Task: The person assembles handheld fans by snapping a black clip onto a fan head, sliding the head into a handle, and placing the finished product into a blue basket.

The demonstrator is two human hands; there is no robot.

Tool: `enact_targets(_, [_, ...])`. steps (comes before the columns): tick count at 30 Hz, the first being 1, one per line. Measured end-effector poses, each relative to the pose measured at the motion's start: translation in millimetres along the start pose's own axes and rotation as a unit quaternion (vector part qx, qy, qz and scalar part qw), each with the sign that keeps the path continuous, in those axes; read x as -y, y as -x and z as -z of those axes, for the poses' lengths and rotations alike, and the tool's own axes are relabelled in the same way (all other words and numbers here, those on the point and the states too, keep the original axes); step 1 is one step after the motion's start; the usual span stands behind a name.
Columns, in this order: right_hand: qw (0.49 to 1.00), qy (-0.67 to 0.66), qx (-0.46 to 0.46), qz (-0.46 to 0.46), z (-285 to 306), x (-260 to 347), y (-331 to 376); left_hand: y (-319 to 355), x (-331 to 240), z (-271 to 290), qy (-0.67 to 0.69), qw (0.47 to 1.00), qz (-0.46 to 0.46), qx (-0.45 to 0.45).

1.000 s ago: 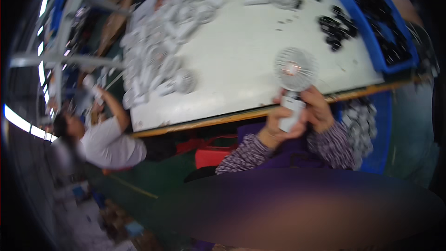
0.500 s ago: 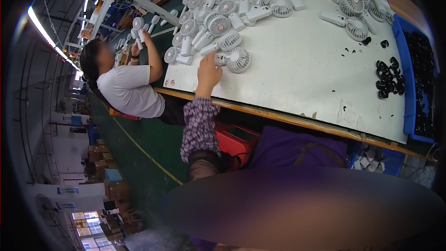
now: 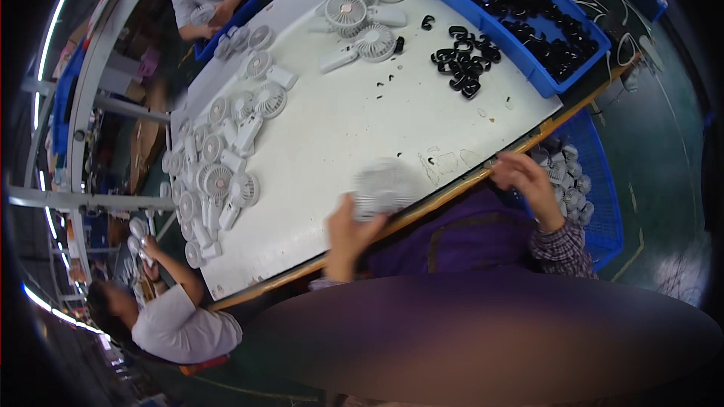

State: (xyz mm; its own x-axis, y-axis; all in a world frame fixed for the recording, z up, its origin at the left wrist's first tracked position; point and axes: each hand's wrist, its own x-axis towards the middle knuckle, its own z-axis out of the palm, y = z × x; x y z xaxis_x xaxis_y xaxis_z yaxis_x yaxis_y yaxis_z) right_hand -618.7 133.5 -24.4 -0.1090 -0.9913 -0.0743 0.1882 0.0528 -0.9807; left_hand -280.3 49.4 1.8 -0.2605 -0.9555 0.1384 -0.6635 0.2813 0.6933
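Observation:
My left hand [image 3: 348, 232] is closed on a white handheld fan [image 3: 386, 187] at the near edge of the white table [image 3: 309, 143]. The fan's round grille is smeared by motion, and its handle is hidden behind the hand. Over the table's front edge to the right, my right hand [image 3: 532, 185] has its fingers apart and nothing in them. Beneath it, a blue basket [image 3: 609, 215] on the floor side holds several white fans [image 3: 569, 181].
Many white fans [image 3: 215, 181] lie along the table's left side, with another group [image 3: 362, 22] farther back. Curved black parts [image 3: 464, 60] lie loose beside a blue tray [image 3: 528, 68] full of them. Two co-workers [image 3: 177, 324] handle fans at the left and far side.
My view has swung right. The fan by my left hand has come off the pile side to the near edge in that hand. My right hand has come into view.

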Motion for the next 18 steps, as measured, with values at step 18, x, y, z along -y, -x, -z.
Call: enact_targets(18, [0.792, 0.586, -0.144, 0.089, -34.4, 55.7, -326.3, -6.7, -17.1, -27.7, 0.426, 0.874, 0.233, -0.027])
